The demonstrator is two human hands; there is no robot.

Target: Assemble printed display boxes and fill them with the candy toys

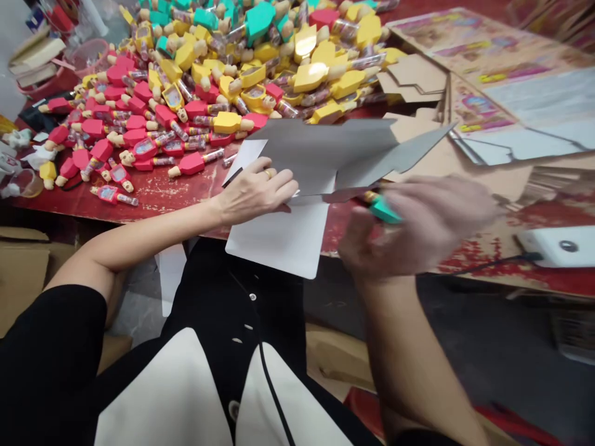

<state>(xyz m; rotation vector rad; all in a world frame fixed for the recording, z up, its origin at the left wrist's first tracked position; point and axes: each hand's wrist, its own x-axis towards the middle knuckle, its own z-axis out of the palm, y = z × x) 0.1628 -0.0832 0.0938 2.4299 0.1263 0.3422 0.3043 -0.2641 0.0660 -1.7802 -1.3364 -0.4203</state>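
A folded cardboard box blank point(320, 145), grey inside with a white flap point(283, 241), lies at the table's front edge, its far panels standing up at an angle. My left hand point(260, 189) is closed at its near fold, fingers bent and pressed together on the card. A thin dark strip point(232, 178) shows beside that wrist; its kind is unclear. To the right of the blank, my right hand point(413, 223) is blurred by motion. Its fingers close around a small green object point(385, 209) with a brownish end, too smeared to name.
A large heap of red, yellow and green toys point(186, 105) with bear heads and clear tubes covers the table's back and left. Printed cardboard sheets point(502, 74) are stacked at right. A white device point(558, 246) with a black cable sits at the right front edge.
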